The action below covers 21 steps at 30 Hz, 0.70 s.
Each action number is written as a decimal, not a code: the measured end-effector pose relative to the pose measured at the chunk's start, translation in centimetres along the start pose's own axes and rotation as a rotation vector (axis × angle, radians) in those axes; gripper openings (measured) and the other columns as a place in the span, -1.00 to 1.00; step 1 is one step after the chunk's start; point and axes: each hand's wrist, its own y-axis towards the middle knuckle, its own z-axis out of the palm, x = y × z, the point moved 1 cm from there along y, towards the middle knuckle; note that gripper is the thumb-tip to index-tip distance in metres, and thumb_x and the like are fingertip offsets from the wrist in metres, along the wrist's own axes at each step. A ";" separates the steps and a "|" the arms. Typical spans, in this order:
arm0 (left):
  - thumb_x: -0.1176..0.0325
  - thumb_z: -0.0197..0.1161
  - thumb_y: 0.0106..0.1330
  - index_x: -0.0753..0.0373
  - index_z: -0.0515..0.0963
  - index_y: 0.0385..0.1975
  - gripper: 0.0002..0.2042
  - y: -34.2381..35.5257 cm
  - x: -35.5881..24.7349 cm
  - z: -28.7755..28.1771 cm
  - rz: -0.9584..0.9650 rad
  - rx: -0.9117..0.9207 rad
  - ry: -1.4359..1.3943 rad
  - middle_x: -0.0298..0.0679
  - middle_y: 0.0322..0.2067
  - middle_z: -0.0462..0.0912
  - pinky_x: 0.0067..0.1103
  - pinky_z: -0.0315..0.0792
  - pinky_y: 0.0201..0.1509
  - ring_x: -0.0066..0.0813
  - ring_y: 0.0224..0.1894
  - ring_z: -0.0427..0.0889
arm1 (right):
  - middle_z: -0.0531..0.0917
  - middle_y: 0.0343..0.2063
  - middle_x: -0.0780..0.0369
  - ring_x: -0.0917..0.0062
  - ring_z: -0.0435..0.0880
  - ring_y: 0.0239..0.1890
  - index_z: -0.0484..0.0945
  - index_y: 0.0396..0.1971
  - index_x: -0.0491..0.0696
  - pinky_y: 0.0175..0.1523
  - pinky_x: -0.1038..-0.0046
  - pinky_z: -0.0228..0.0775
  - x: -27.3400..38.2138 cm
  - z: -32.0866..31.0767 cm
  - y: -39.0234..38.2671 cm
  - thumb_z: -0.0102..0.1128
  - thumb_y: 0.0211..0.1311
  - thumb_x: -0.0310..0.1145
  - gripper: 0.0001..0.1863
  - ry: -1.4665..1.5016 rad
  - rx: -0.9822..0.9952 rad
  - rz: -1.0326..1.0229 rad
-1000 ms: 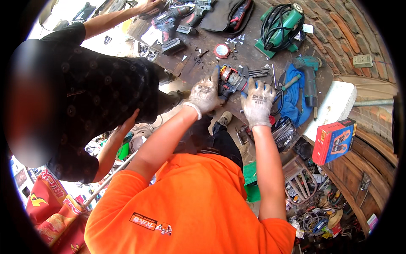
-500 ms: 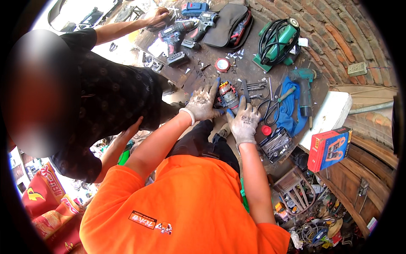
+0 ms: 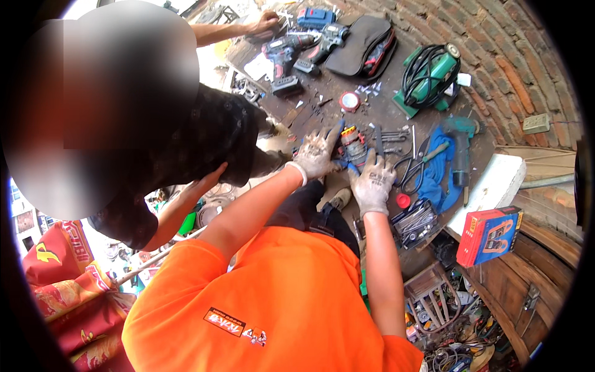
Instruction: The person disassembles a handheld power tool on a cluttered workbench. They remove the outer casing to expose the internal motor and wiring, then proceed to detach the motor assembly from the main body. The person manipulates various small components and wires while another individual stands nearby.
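Note:
My left hand (image 3: 317, 155), in a worn pale glove with blue fingertips, lies at the near edge of the workbench with its fingers spread. Just right of it is a power-tool gear housing (image 3: 354, 147), grey with a red and yellow band. My right hand (image 3: 374, 186), gloved the same way, rests on the other side of the part, its fingers stretched out and apart. Neither hand closes around the housing; whether the fingertips touch it I cannot tell. A flat dark strip (image 3: 379, 140) and several wrenches (image 3: 394, 135) lie beyond my right fingers.
At the back of the bench (image 3: 310, 118) are a cordless drill (image 3: 282, 56), a black pouch (image 3: 359, 53) and a green corded machine (image 3: 434, 77). Scissors (image 3: 410, 173), a blue cloth (image 3: 441, 170) and a bit tray (image 3: 415, 223) sit right. A co-worker (image 3: 217, 136) is at left.
The whole view has shifted, so the bench appears farther right and slightly lower. The co-worker leans further into the picture. Both my hands keep nearly the same pose beside the housing.

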 end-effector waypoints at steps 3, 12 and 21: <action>0.11 0.56 -0.09 0.17 0.03 0.50 0.10 0.7 -0.5 -1.0 -0.043 0.081 -0.013 0.10 0.21 0.42 -0.13 0.29 0.33 0.16 0.22 0.42 | 0.61 -0.02 0.08 0.17 0.54 0.11 0.42 0.22 -0.12 0.20 0.12 0.33 -0.2 -0.2 0.7 0.41 0.04 0.09 -0.18 -0.022 0.085 0.005; -0.01 0.48 0.00 0.30 0.09 0.46 0.03 2.8 1.7 -2.2 -0.117 0.274 -0.470 0.14 0.27 0.41 -0.32 0.22 0.43 0.08 0.35 0.35 | 0.63 -0.09 0.05 0.16 0.59 0.05 0.43 0.17 -0.17 0.15 0.15 0.41 0.1 -0.5 1.8 0.39 0.03 0.06 -0.21 -0.011 0.120 -0.002; 0.13 0.55 -0.06 0.13 0.03 0.51 0.08 1.8 -0.6 -2.9 -0.045 0.180 -0.292 0.19 0.25 0.35 -0.26 0.32 0.36 0.15 0.28 0.41 | 0.63 -0.21 0.15 0.33 0.69 -0.17 0.43 0.03 -0.14 -0.10 0.32 0.57 0.0 -0.1 2.6 0.47 -0.01 0.11 -0.24 -0.140 0.109 -0.040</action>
